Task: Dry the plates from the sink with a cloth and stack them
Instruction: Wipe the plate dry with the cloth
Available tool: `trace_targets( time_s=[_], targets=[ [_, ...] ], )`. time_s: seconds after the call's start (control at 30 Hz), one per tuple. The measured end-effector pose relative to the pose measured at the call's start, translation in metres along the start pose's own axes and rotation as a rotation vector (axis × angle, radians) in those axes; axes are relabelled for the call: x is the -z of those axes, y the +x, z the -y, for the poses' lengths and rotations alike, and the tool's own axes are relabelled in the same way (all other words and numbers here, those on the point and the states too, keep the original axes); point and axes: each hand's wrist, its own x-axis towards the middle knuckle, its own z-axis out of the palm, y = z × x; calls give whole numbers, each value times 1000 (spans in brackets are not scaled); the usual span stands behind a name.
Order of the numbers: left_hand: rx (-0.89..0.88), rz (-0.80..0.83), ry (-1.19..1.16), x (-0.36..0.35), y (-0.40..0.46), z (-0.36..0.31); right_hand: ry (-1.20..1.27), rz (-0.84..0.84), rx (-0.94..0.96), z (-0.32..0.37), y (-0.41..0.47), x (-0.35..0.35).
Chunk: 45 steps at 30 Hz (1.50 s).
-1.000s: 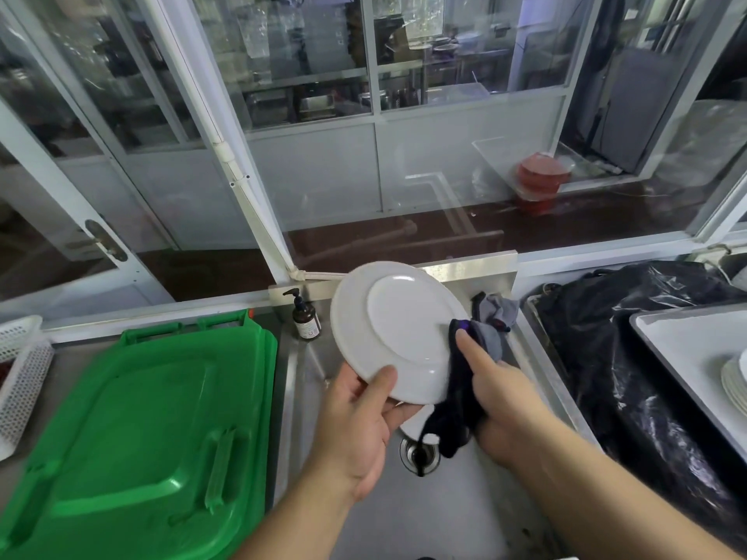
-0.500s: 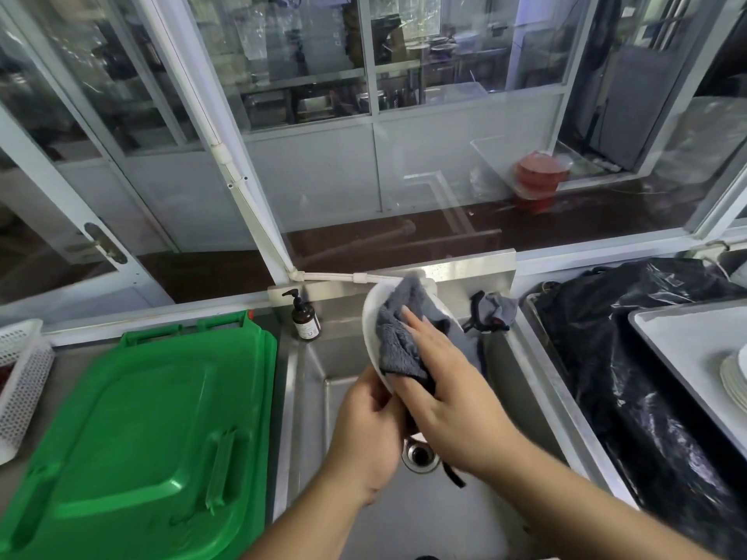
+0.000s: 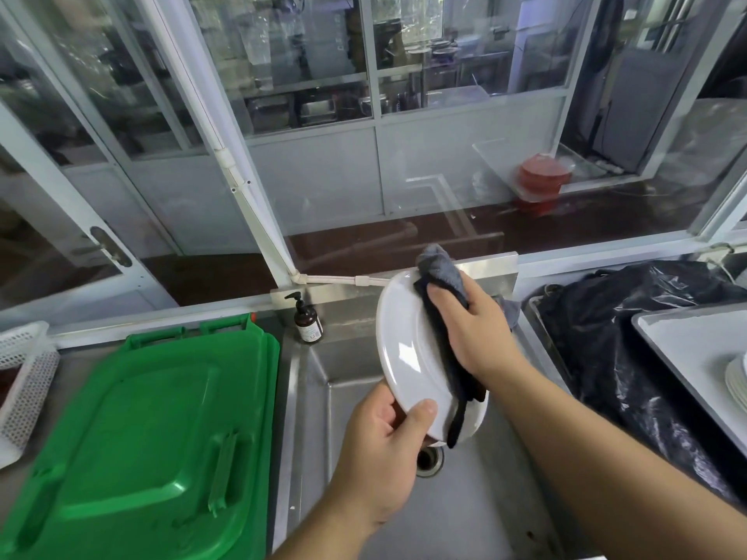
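While the left hand [image 3: 380, 450] pinches the white plate's [image 3: 408, 357] near rim above the sink [image 3: 323, 381], the right hand [image 3: 477, 329] grips a grey cloth [image 3: 442, 272] against it.

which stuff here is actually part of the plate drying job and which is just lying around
In the job:
white plate, gripped at its lower edge by the left hand
grey cloth, held by the right hand
sink
stacked plates on the tray

Lying about:
green bin lid
soap bottle
black bag
white basket

white plate [image 3: 408, 349], grey cloth [image 3: 442, 272], green bin lid [image 3: 141, 418].
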Motion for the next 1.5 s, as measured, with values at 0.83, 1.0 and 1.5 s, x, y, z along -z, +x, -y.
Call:
trace_targets(
  time_s=[0.83, 1.0, 1.5],
  targets=[
    [-30, 24, 177, -7, -1, -3, 142, 121, 2, 4, -17, -8],
    [-123, 6, 585, -3, -7, 2, 349, 81, -311, 4, 3, -4],
    [-363, 217, 1576, 9, 8, 20, 564, 60, -697, -72, -13, 57]
  ],
)
